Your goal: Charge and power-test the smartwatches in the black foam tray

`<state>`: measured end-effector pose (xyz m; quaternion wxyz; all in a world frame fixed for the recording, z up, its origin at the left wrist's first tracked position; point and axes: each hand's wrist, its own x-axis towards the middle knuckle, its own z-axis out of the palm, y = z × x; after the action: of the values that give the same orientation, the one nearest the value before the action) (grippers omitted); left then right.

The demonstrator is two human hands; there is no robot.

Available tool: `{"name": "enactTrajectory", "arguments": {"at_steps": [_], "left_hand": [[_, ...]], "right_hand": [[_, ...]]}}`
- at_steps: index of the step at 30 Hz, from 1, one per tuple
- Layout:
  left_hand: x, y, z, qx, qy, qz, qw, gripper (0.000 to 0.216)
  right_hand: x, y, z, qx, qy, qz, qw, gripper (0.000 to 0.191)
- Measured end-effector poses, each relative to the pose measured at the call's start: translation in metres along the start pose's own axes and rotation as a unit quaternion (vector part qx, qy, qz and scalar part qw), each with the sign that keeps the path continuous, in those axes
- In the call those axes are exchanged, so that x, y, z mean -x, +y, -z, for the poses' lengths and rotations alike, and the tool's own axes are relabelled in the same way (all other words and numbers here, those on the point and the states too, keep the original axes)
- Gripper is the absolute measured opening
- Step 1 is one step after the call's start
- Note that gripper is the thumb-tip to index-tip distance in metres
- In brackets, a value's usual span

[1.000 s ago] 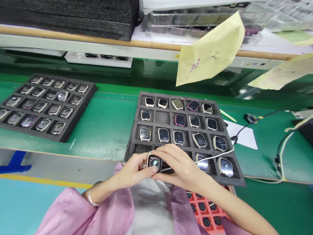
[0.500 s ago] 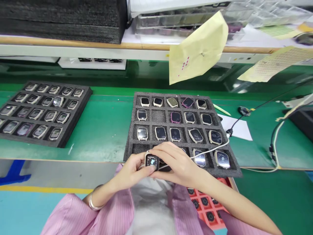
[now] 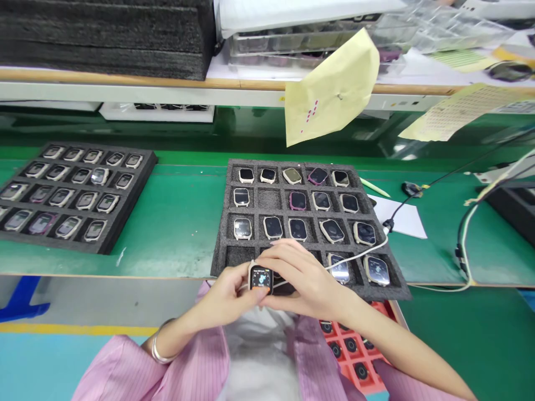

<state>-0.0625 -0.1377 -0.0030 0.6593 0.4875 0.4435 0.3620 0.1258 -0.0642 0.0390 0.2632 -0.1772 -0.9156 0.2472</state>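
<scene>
A small watch body [image 3: 261, 278] with a lit screen sits between both hands at the near edge of a black foam tray [image 3: 270, 198]. My left hand [image 3: 228, 295] grips it from the left, thumb on its lower edge. My right hand [image 3: 303, 278] is curled over its right side, fingers closed against it. A white cable [image 3: 363, 252] runs from under the right hand across the tray. Several more watch bodies [image 3: 332, 229] lie in the tray's pockets.
A second foam tray of watch bodies [image 3: 73, 192] lies at the left on the green belt [image 3: 184, 211]. A red tray of round parts [image 3: 349, 351] is on my lap. Yellow papers [image 3: 330, 89] hang from the shelf. Cables, white paper and a pen lie right.
The view has drifted a little, so everything sits slightly further left and lower. Both hands have kept their hold on the lit watch body.
</scene>
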Motion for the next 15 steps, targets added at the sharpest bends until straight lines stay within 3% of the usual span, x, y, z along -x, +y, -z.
{"name": "enactTrajectory", "arguments": {"at_steps": [4, 6, 8, 10, 12, 15], "left_hand": [[0.009, 0.0, 0.004, -0.011, -0.124, -0.003, 0.992, 0.062], [0.014, 0.0, 0.003, -0.033, -0.176, -0.01, 0.984, 0.057], [0.019, -0.004, -0.001, -0.039, -0.179, -0.01, 0.983, 0.052], [0.024, -0.012, -0.005, 0.013, -0.126, 0.012, 0.992, 0.061], [0.028, -0.023, -0.007, 0.111, -0.028, 0.051, 0.992, 0.07], [0.028, -0.04, -0.003, 0.107, 0.119, 0.108, 0.981, 0.073]], "right_hand": [[-0.004, 0.007, 0.004, -0.085, 0.078, -0.039, 0.993, 0.04], [-0.008, 0.011, 0.001, -0.103, 0.094, -0.079, 0.987, 0.041], [-0.009, 0.011, -0.006, -0.123, 0.08, -0.105, 0.984, 0.042], [-0.006, 0.004, -0.014, -0.156, 0.056, -0.132, 0.977, 0.045], [0.002, -0.006, -0.021, -0.189, 0.032, -0.18, 0.965, 0.051], [0.017, -0.023, -0.034, -0.178, 0.002, -0.188, 0.966, 0.056]]}}
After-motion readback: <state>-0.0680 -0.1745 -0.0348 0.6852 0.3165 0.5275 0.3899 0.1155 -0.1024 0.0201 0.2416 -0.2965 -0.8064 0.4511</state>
